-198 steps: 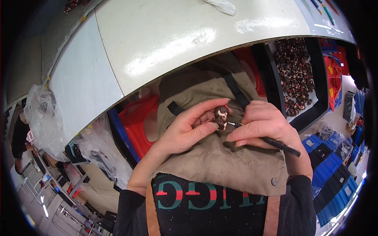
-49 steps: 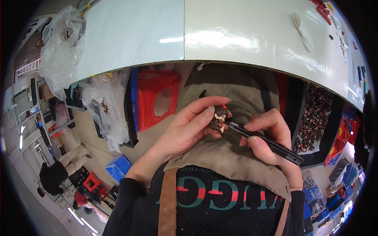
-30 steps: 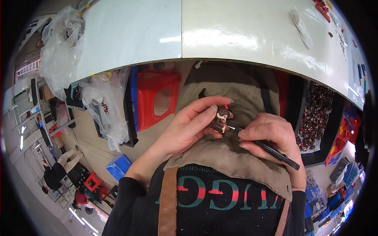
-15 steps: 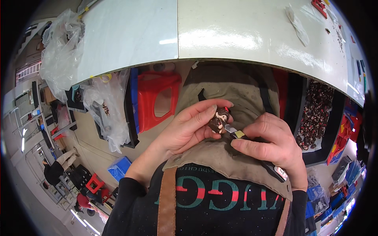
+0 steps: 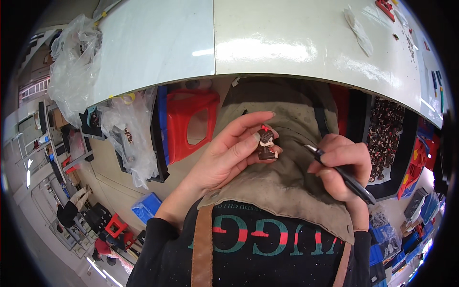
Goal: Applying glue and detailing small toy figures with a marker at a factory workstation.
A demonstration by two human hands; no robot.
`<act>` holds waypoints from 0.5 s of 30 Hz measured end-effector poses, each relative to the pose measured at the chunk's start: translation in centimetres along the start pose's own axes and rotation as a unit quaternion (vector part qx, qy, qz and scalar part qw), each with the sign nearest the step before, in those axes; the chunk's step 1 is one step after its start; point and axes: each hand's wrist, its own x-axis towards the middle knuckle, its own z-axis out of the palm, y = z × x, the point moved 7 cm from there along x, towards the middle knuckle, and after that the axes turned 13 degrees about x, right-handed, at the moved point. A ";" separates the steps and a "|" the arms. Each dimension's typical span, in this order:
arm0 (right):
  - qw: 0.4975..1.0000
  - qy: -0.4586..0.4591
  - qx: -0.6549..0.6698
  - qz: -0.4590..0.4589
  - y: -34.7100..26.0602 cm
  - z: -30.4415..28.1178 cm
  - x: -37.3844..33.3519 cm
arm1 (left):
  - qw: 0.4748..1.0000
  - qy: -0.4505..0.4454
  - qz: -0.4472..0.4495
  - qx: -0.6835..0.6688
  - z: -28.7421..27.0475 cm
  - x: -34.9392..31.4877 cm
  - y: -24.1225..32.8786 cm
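Between the thumb and fingers of my left hand (image 5: 232,152) is a small brown figurine (image 5: 265,149) with a red bow on top and a pale face. It is held upright over my lap, above the olive apron (image 5: 291,179). To its right, my right hand (image 5: 346,162) grips a craft knife (image 5: 353,182) by its black handle. The knife's metal tip points up and left, apart from the figurine. My right fingers partly cover the handle.
A pale table (image 5: 267,43) curves across the far side. At right, a black tray (image 5: 398,158) holds many similar brown figurines. A red stool (image 5: 179,143) and plastic bags (image 5: 126,138) over a dark crate stand at left. Blue bins (image 5: 382,234) sit at lower right.
The knife has come away from the figurine as my right hand drew back to the right and changed its angle. The figurine has turned slightly in my left hand.
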 end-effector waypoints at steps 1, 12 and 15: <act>1.000 0.003 0.010 -0.001 0.1 -0.3 -0.1 | 1.000 0.004 0.013 -0.002 0.0 0.1 0.4; 0.945 0.254 0.201 0.050 0.2 -3.5 -1.7 | 0.942 -0.187 0.234 0.153 8.0 -2.1 10.7; 0.947 0.233 0.214 0.054 0.2 -3.1 -1.6 | 0.928 -0.220 0.276 0.123 8.9 -3.5 11.1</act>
